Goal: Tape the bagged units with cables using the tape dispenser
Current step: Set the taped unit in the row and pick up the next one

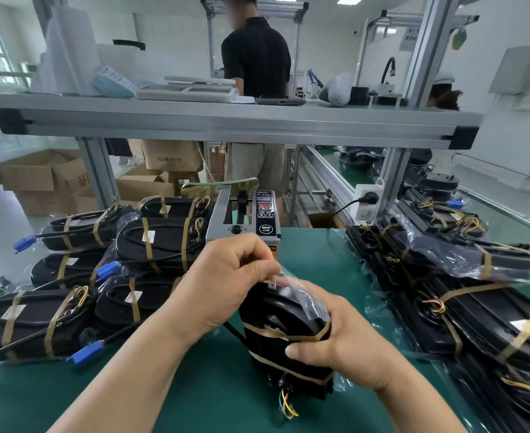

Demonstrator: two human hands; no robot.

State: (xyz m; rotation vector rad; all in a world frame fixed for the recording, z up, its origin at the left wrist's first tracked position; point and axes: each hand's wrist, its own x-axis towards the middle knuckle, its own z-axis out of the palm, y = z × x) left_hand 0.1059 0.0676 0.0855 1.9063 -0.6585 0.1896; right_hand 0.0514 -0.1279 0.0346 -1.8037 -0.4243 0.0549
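A black bagged unit (pixel 281 320) stands on end on the green mat (pixel 195 385), with two bands of brown tape around it and coloured wires hanging from its lower end. My right hand (pixel 338 335) grips its right side over the tape. My left hand (pixel 226 282) pinches the clear bag's loose top edge above the unit. Just behind my left hand stands the grey tape dispenser (pixel 245 217), with its tape roll on top.
Several taped units with cables and blue plugs (pixel 151 242) are stacked on the left. More bagged units (pixel 463 292) lie in a pile on the right. An aluminium shelf (pixel 226 120) spans overhead. A person (pixel 257 73) stands behind the bench, near cardboard boxes (pixel 45 179).
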